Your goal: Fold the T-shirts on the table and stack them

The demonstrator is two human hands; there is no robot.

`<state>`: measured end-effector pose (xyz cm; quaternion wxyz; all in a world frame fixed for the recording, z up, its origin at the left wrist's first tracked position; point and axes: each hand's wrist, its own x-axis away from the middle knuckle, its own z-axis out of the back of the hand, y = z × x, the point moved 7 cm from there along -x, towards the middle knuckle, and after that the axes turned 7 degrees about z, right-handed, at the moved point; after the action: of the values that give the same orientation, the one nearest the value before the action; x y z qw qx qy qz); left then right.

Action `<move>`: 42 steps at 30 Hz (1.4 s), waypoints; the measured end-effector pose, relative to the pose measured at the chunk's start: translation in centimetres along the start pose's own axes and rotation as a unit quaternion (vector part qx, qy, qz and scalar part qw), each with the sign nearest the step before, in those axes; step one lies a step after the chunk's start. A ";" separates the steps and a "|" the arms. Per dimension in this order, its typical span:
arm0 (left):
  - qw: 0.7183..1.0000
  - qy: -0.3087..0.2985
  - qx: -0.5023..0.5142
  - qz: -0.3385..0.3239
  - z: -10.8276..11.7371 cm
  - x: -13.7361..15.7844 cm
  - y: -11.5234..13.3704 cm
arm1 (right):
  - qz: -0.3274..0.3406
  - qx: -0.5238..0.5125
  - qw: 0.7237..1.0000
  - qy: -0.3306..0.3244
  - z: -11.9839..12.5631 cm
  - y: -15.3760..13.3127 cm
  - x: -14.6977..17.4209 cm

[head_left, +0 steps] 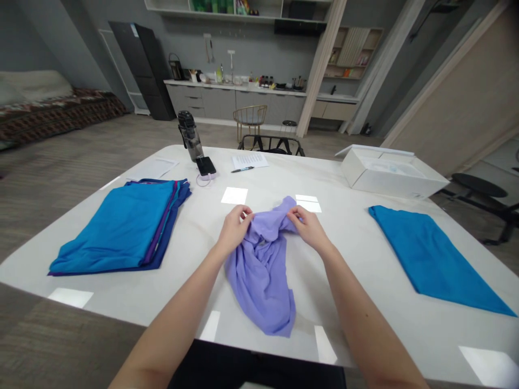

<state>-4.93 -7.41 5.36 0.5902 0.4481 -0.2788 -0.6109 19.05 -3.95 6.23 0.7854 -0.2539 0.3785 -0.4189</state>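
Observation:
A crumpled lavender cloth (263,275) lies in loose folds on the white table, near the middle of the front edge. My left hand (235,227) pinches its upper left edge between thumb and fingers. On the upper right edge, my right hand (308,226) has a similar pinch. Between the two hands the fabric is bunched, with its lower part hanging in folds toward me. Whether it is a garment or a plain piece of fabric I cannot tell.
Left on the table (324,302) lies a stack of folded blue and purple cloths (117,224); right, a folded blue cloth (438,254). Behind stand a water bottle (190,138), a phone (206,166), a pen (242,169) on paper (253,160), and an open white box (389,175).

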 end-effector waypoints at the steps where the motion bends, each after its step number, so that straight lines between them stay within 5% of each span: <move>1: 0.997 0.000 -0.060 -0.050 -0.5 1.0 1.7 | -0.012 -0.009 1.000 0.014 0.4 -0.2 0.0; 4: 0.957 -0.067 -0.239 -0.152 -3.7 4.0 5.3 | -0.032 -0.026 0.999 0.028 1.0 -0.6 -0.5; 8: 0.928 -0.058 -0.348 -0.118 -4.5 4.2 4.9 | -0.039 -0.045 0.998 0.004 2.4 -1.1 -1.5; 10: 0.959 -0.058 -0.269 -0.067 -3.3 2.4 3.7 | -0.036 -0.034 0.999 -0.006 3.8 -1.9 -1.9; 13: 0.998 -0.064 0.006 0.026 -1.0 -1.5 2.3 | -0.031 -0.004 0.999 -0.014 6.4 -3.1 -2.6; 17: 0.953 -0.100 0.245 0.148 -0.8 -6.3 1.8 | -0.035 0.043 0.997 -0.047 8.7 -3.0 -4.1; 20: 0.982 -0.021 0.138 0.126 -1.0 -8.0 2.9 | -0.060 0.149 0.985 -0.067 9.0 -0.9 -5.3; 23: 0.992 0.056 -0.110 -0.001 -1.8 -6.5 5.5 | -0.131 0.291 0.944 -0.083 8.5 2.5 -5.2; 26: 0.957 -0.062 -0.275 -0.075 -5.0 -2.5 6.1 | -0.148 0.374 0.910 -0.099 7.2 4.6 -3.5; 28: 0.929 -0.160 -0.322 -0.092 -6.6 0.5 5.3 | -0.115 0.363 0.919 -0.104 6.0 5.0 -2.0; 32: 0.896 -0.232 -0.358 -0.118 -8.1 4.4 3.4 | -0.095 0.280 0.943 -0.155 3.0 6.0 1.4; 36: 0.890 -0.252 -0.369 -0.089 -8.4 5.1 1.4 | -0.105 0.287 0.938 -0.165 1.4 6.9 3.4; 42: 0.934 -0.289 -0.203 -0.059 -3.5 2.9 -0.4 | -0.132 0.248 0.959 -0.040 4.8 8.8 4.4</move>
<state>-1.75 -9.49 2.85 0.5254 0.1387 -0.2807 -0.7911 28.60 -2.71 1.01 0.7761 -0.1153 0.1940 -0.5888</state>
